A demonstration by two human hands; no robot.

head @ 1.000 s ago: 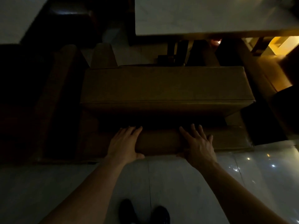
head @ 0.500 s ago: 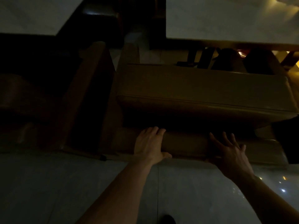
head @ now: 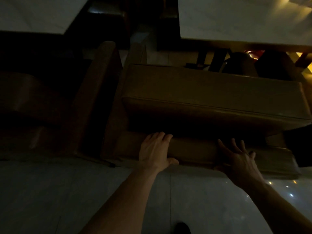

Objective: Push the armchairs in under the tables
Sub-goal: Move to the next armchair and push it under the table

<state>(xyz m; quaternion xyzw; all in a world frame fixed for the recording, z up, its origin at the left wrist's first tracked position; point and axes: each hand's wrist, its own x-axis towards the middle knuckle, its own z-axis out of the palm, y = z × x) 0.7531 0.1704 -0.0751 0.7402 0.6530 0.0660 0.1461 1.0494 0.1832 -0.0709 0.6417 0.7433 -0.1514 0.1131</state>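
2 hands, left hand point(head: 156, 149) and right hand point(head: 239, 157), fingers straight, on 1 armchair point(head: 211, 98); 2 tables point(head: 236, 19).

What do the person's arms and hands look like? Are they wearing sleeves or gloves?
No gloves and no sleeves in view. The left hand and right hand are bare, and both forearms are bare as far as the picture shows. I can't see rings, a watch or marks, though the room is very dim.
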